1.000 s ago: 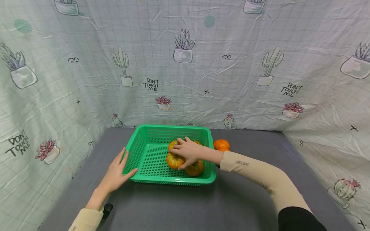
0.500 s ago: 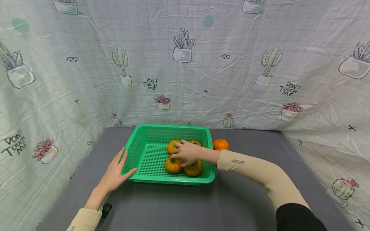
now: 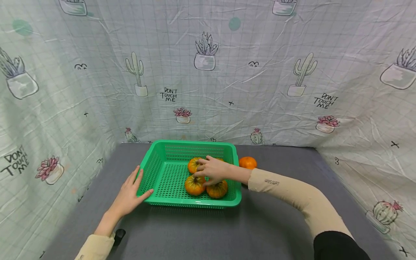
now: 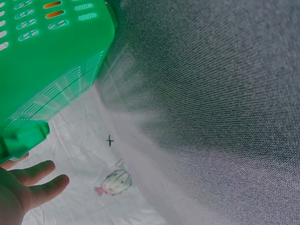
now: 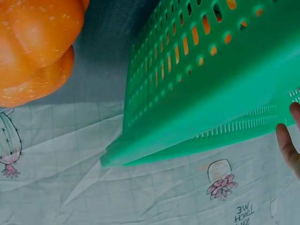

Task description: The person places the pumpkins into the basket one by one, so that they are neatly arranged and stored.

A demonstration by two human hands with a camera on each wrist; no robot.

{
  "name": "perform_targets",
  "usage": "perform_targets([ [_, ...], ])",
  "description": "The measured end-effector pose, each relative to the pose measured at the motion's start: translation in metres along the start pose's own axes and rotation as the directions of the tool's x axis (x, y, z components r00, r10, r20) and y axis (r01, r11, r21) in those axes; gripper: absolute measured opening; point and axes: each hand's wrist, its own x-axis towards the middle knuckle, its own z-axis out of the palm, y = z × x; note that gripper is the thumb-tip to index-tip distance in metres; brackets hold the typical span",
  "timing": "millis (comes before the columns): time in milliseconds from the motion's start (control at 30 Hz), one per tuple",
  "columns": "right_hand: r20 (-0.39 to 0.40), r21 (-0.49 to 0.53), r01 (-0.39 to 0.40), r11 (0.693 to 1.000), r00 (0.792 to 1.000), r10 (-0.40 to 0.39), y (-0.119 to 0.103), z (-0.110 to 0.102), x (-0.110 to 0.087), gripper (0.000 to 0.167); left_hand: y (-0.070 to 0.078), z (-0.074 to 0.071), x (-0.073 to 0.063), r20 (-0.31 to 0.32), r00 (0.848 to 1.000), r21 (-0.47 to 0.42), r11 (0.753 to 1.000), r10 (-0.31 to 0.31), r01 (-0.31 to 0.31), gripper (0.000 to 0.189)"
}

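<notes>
Several small orange-green pumpkins lie in the right half of a green plastic basket (image 3: 191, 202). A front-left pumpkin (image 3: 194, 186) and a front-right pumpkin (image 3: 216, 190) show well; a back-left pumpkin (image 3: 193, 165) is partly covered by fingers, and another behind is mostly hidden. Over them reaches my right hand (image 3: 214, 170), fingers spread and lightly bent, thumb low by the front-right pumpkin. Only its fingertips (image 5: 287, 140) enter the right wrist view. My left hand (image 3: 127, 195) rests against the basket's left rim with straight fingers, also seen at the basket's edge in the left wrist view.
Just outside the basket's right wall sit bright orange pumpkins (image 5: 35, 44), partly behind the right forearm in the head view. A grey cloth (image 3: 195, 234) covers the table. A printed curtain (image 3: 227, 86) encloses the back and sides. A black object (image 3: 119, 237) is by the left wrist.
My right hand has lifted slightly from the pumpkins and drawn a little to the right. The front-left pumpkin sits slightly nearer me than a second ago. The left hand has stayed at the rim.
</notes>
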Motion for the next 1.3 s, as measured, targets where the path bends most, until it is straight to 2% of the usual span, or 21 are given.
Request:
perform_targets([
  [300,-0.091,0.030,-0.012,0.999,0.996,0.015,0.004,-0.008,-0.013,0.041,0.002,-0.002,-0.001,0.004,1.000,0.003,1.000,-0.010,0.010,0.084],
  [633,-0.183,0.142,-0.063,0.988,0.979,0.089,0.001,-0.017,-0.039,0.031,0.002,0.001,-0.002,-0.014,1.000,0.003,1.000,0.007,-0.007,0.084],
  [933,-0.261,0.128,-0.087,0.988,0.958,0.118,-0.001,-0.020,-0.063,0.031,0.003,-0.001,-0.001,0.005,1.000,0.003,1.000,-0.006,0.006,0.085],
  [1100,-0.272,0.119,-0.117,0.986,0.951,0.145,-0.002,-0.022,-0.079,0.032,0.002,-0.001,-0.002,0.010,1.000,-0.008,1.000,-0.009,0.009,0.084],
  [1300,-0.237,0.145,-0.185,0.972,0.947,0.216,-0.002,-0.025,-0.102,0.035,0.002,-0.001,-0.002,0.000,1.000,-0.014,1.000,0.006,-0.006,0.084],
])
